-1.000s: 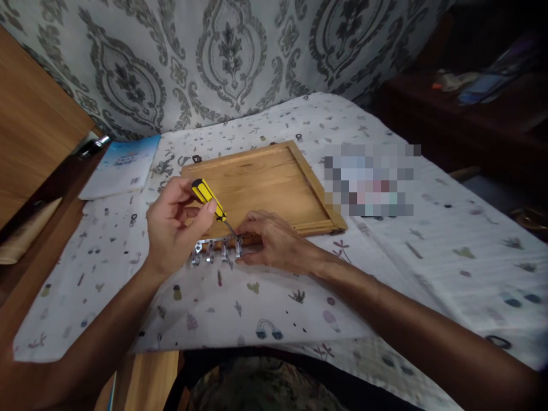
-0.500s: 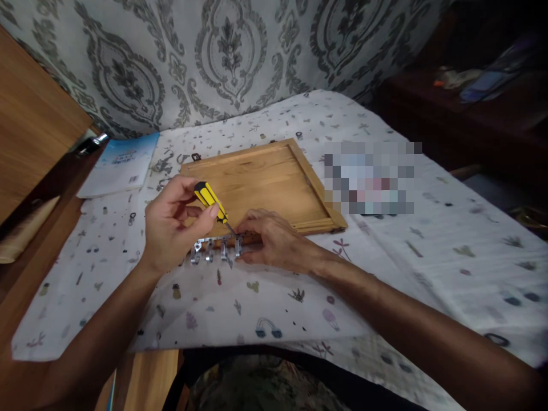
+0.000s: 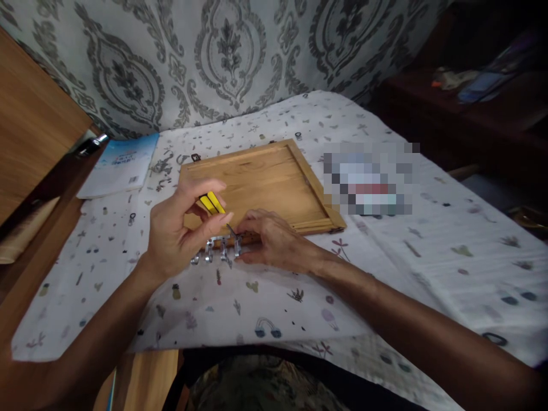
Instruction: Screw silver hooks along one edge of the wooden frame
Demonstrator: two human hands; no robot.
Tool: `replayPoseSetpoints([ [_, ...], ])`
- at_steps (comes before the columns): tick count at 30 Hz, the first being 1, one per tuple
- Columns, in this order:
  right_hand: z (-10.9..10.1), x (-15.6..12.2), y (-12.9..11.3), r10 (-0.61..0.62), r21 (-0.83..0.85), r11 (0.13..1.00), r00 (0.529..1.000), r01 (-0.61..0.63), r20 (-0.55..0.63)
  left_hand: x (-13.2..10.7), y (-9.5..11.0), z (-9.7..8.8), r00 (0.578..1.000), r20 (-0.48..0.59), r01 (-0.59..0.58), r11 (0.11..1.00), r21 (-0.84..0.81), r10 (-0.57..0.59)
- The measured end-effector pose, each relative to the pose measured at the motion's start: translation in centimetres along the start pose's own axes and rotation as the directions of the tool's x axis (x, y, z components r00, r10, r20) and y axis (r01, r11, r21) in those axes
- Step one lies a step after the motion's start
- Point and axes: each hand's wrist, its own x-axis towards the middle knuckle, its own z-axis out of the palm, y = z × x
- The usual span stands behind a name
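Observation:
My left hand (image 3: 173, 228) grips the yellow-and-black handle of a screwdriver (image 3: 213, 202) between thumb and fingers. The screwdriver's shaft slants down to the right, and its tip is at the right end of a silver hook rail (image 3: 223, 250). That rail lies along the near edge of a framed wooden board (image 3: 252, 188), with several metal hooks pointing toward me. My right hand (image 3: 276, 240) is closed on the rail's right end, thumb below and fingers above, steadying it against the board. Whether a screw sits under the tip is hidden.
A patterned white cloth (image 3: 205, 319) covers the table. At the left lies a blue-and-white booklet (image 3: 120, 165), with small dark metal pieces (image 3: 161, 184) between it and the board. A blurred-out item (image 3: 368, 180) lies right of the board. A patterned wall (image 3: 231, 57) rises behind.
My left fingers have turned around the screwdriver handle, shifting slightly right and covering more of it and the leftmost hook. My right hand and the board stay nearly in place.

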Motion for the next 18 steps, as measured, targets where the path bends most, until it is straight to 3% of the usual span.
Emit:
replayPoseSetpoints([
  [4,0.0,0.0,0.0,0.001,0.009,1.000,1.000,-0.001,-0.005,0.5,0.6,-0.1,0.998,-0.063,0.015,0.991,0.134,-0.007],
  [6,0.0,-0.1,-0.1,0.006,0.016,1.000,1.000,-0.005,-0.007,0.8,1.0,-0.3,0.999,-0.042,0.015,0.988,0.152,-0.009],
  [9,0.0,-0.1,-0.2,0.018,0.013,1.000,1.000,-0.018,-0.008,1.0,1.3,-0.7,0.999,0.003,0.043,0.996,0.075,-0.043],
  [12,0.0,-0.1,-0.2,0.005,0.003,1.000,1.000,-0.005,-0.008,0.8,1.5,-0.9,0.988,0.051,0.153,0.985,-0.080,-0.149],
  [14,0.0,0.0,-0.1,-0.005,0.004,1.000,1.000,0.005,-0.014,0.8,1.6,-1.0,0.982,0.081,0.176,0.981,-0.085,-0.170],
  [18,0.2,0.0,0.1,0.001,0.015,1.000,1.000,-0.001,-0.019,1.0,2.0,-0.8,0.994,0.092,0.046,0.991,0.123,-0.057],
])
